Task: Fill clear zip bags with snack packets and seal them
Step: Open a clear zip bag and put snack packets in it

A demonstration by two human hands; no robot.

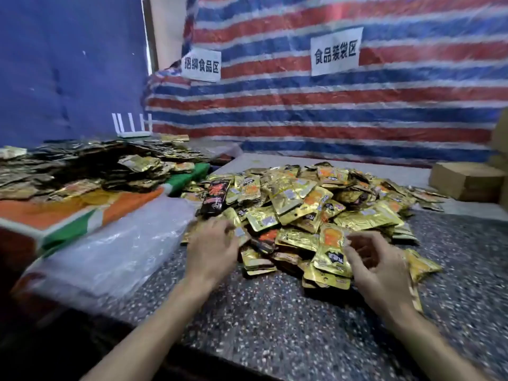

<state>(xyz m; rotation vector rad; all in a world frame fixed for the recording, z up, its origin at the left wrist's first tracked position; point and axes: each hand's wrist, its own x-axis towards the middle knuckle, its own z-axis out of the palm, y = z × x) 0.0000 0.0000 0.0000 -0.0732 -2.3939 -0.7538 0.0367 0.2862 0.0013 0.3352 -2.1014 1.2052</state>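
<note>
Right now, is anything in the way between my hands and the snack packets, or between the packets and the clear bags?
Nothing visible. The left hand and right hand both reach the near edge of the packet pile, and the clear bags lie just left of it, with nothing between.

A dark speckled stone counter [275, 312] carried a broad, loose heap of gold snack packets [308, 204] across its middle, a slumped stack of clear bags [115, 251] at its left edge just beside the heap, and a brown cardboard box [467, 180] at the far right.
</note>
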